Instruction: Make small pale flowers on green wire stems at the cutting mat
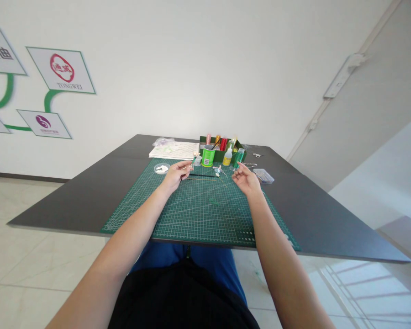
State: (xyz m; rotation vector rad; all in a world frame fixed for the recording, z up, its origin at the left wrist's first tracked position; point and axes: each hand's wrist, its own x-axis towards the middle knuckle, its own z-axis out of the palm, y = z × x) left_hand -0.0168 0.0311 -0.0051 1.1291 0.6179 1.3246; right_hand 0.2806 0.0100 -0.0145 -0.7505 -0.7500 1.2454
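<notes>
My left hand (178, 175) is over the left half of the green cutting mat (198, 214). Its fingers pinch a small pale flower-like piece (196, 156) with a green-wrapped stem. Across from it, my right hand (247, 180) is raised with curled fingers, the thumb and forefinger close together. Whatever they hold is too small to make out. Right behind these fingertips is a green thread spool (239, 155); I cannot tell whether they touch it. Between my hands lie a dark thin brush (202, 175), a thin yellowish wire (202, 179) and a small whitish-blue flower piece (219, 170).
Behind the mat are a green can (208, 157), a yellow-labelled glue bottle (227, 156) and a green box (202, 140) of coloured spools. White padded sheets (178, 150) and a round dish (162, 169) lie left. A clear plastic case (263, 176) and scissors (258, 155) lie right.
</notes>
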